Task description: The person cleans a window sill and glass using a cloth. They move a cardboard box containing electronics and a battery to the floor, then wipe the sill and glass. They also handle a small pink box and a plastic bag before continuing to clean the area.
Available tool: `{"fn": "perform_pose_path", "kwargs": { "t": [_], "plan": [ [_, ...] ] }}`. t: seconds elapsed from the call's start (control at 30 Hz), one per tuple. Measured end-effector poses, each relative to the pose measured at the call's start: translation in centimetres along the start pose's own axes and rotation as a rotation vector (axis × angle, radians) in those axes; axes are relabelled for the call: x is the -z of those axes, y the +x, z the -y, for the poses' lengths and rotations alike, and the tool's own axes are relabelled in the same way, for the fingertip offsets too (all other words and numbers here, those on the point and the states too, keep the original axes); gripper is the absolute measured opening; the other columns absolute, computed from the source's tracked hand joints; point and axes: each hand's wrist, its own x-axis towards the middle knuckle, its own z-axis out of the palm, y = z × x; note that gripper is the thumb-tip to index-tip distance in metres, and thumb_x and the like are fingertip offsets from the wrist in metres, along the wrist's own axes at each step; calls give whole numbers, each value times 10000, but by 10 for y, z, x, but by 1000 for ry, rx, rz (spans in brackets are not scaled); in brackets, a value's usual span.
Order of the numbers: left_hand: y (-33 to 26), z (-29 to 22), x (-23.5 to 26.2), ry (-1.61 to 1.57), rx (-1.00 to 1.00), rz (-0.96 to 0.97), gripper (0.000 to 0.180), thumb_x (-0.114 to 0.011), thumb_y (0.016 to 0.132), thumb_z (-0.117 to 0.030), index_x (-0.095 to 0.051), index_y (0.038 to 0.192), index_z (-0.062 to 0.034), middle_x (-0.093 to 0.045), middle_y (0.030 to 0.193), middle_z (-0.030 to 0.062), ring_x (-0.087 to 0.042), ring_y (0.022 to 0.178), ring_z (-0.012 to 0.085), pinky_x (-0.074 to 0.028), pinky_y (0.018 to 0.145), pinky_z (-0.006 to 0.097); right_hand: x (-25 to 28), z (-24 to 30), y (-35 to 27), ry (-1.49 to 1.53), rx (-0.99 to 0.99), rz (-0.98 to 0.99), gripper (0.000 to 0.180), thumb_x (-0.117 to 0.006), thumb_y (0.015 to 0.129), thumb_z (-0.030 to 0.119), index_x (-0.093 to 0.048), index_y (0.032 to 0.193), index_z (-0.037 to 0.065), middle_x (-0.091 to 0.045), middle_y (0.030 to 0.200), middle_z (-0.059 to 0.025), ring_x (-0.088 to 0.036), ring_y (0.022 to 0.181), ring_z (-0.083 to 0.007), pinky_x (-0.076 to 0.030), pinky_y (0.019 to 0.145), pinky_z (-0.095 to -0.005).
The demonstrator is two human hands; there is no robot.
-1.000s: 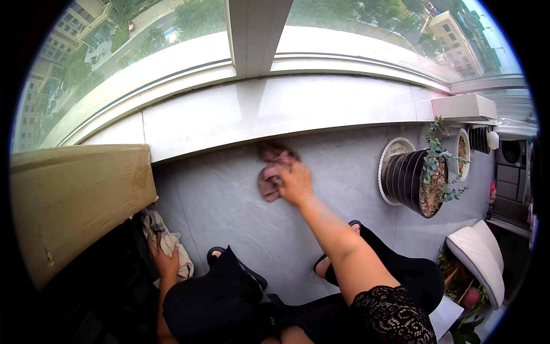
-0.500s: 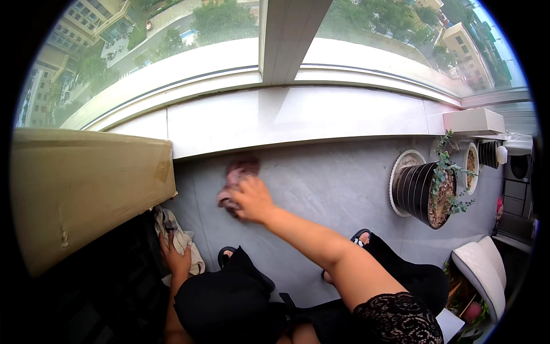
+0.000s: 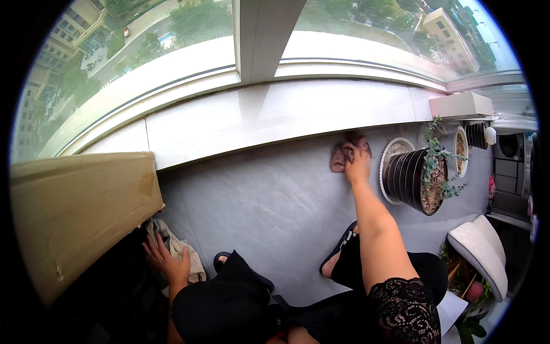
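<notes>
A dull pink-brown rag (image 3: 339, 159) is bunched under my right hand (image 3: 358, 165), whose fingers close on it against the grey tiled floor (image 3: 258, 189). It lies just below the white window ledge and left of a plant pot's saucer. At the left, my left hand (image 3: 171, 261) has its fingers spread over a dark surface. Beside that hand, a crumpled beige cloth (image 3: 193, 265) lies on the floor, partly hidden by the hand and wrist.
A large cardboard box (image 3: 86, 212) fills the left. The white ledge (image 3: 275, 109) runs under the windows. To the right stand a black ribbed pot (image 3: 405, 175) with a leafy plant, a white saucer (image 3: 385, 195) and a pale cushioned seat (image 3: 478, 252). My sandalled feet rest on the floor.
My right hand has swept the rag rightward along the floor, from near the box to beside the plant pot. My left hand has shifted slightly, its fingers now more spread.
</notes>
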Motion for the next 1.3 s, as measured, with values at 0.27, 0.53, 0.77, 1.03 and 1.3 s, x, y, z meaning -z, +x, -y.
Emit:
{"fn": "perform_pose_path", "kwargs": {
  "t": [0.27, 0.53, 0.77, 1.03, 1.3],
  "plan": [
    [29, -52, -9, -288, -346, -63, 744, -707, 728, -67, -384, 1396, -18, -300, 1494, 231, -237, 1390, 463, -212, 1121, 574, 56, 169, -51, 368, 539, 63, 449, -735, 658, 233, -640, 1089, 147, -545, 1054, -135, -526, 994, -342, -435, 819, -438],
    [37, -75, -2, -315, -498, 28, 705, -662, 750, -10, -383, 1397, -2, -301, 1503, 214, -249, 1402, 427, -209, 1137, 525, 1, 187, -192, 392, 973, 409, 443, -692, 697, 274, -628, 1126, 179, -541, 1124, -110, -494, 1077, -314, -413, 855, -415],
    [31, -66, -16, -280, -485, 42, 693, -651, 760, -19, -385, 1399, 0, -304, 1502, 217, -262, 1398, 424, -222, 1134, 510, 63, -52, -79, -91, 205, 199, 476, -704, 721, 176, -610, 1187, 200, -538, 1014, -136, -517, 983, -356, -457, 834, -447],
    [44, -100, -9, -344, -559, 13, 675, -655, 753, -17, -406, 1380, 8, -321, 1480, 240, -276, 1380, 451, -251, 1119, 520, 49, 104, -140, 366, 791, 397, 541, -790, 566, 223, -591, 1069, 187, -492, 944, -93, -500, 920, -294, -419, 750, -399],
    [19, -64, -13, -236, -416, 102, 672, -669, 737, -38, -425, 1361, 7, -318, 1474, 251, -271, 1371, 465, -246, 1114, 538, 68, -54, -102, 53, 471, 435, 401, -785, 622, 245, -611, 973, 163, -523, 960, -125, -523, 919, -343, -450, 771, -453]
  ]
}}
